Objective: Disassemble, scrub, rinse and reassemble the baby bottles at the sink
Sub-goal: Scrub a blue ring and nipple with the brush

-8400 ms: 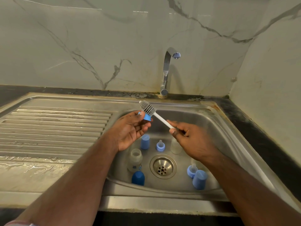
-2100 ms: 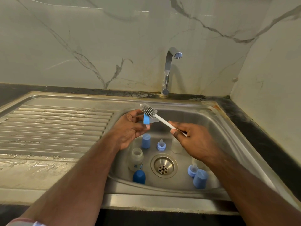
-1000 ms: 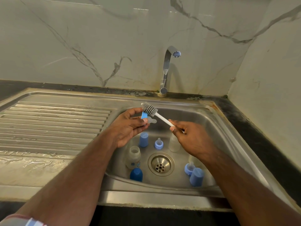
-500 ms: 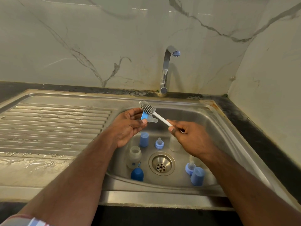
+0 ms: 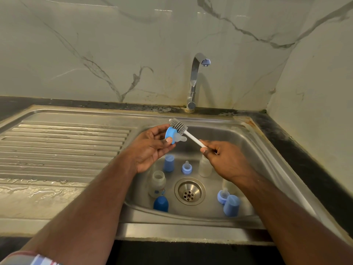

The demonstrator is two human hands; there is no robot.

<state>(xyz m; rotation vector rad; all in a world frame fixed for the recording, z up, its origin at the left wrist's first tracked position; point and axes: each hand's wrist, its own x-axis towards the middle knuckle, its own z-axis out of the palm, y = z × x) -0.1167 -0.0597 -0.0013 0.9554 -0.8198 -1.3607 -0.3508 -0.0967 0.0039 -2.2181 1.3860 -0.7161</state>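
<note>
Over the sink basin (image 5: 254, 150) my left hand (image 5: 149, 148) pinches a blue bottle collar with its clear teat (image 5: 174, 136) pointing right. My right hand (image 5: 223, 161) grips the white handle of a grey bottle brush (image 5: 178, 126), whose bristle head lies against the collar's upper edge. Down in the basin stand a clear open bottle (image 5: 157, 183), another clear bottle (image 5: 205, 166) partly behind my right hand, a light blue cap (image 5: 169, 162), a collar with teat (image 5: 186, 167), a dark blue cap (image 5: 161, 203), a second collar with teat (image 5: 222, 196) and a light blue cap (image 5: 231, 205).
A chrome tap (image 5: 194, 83) rises behind the basin, with no water running. The drain (image 5: 189, 191) sits in the basin's middle. A ribbed, wet steel drainboard (image 5: 63, 146) stretches to the left. Marble walls close the back and right side.
The collar in my left hand has turned so its face and teat show more toward the right, and the brush head has shifted along its rim. The parts in the basin have not moved.
</note>
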